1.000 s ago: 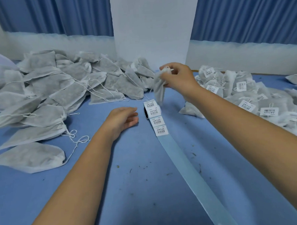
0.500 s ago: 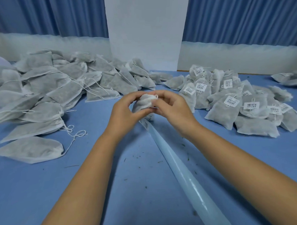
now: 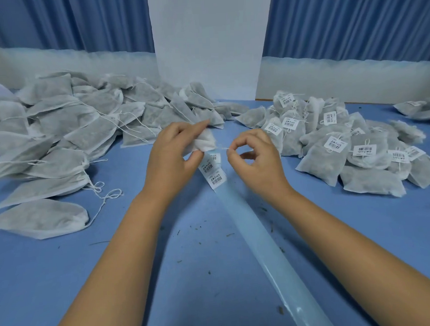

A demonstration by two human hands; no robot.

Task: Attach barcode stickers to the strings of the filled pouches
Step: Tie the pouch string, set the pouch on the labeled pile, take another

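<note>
My left hand [image 3: 170,156] grips a small white filled pouch [image 3: 206,141] above the middle of the blue table. My right hand [image 3: 257,161] pinches that pouch's thin white string [image 3: 222,148] between thumb and forefinger, drawing it out to the right. Just below both hands lies the strip of barcode stickers [image 3: 213,174] on its pale blue backing tape [image 3: 262,249], which runs toward the near edge. The sticker roll itself is hidden behind my hands.
A big heap of unlabelled grey pouches [image 3: 67,130] with loose strings fills the left side. A pile of labelled pouches [image 3: 343,145] lies at the right. A white pillar [image 3: 211,44] and blue curtains stand behind. Small dark crumbs dot the blue table [image 3: 65,268].
My right hand brought a pouch in from the far middle, both hands met on it, and now the right hand has pulled away to the right with the string.
</note>
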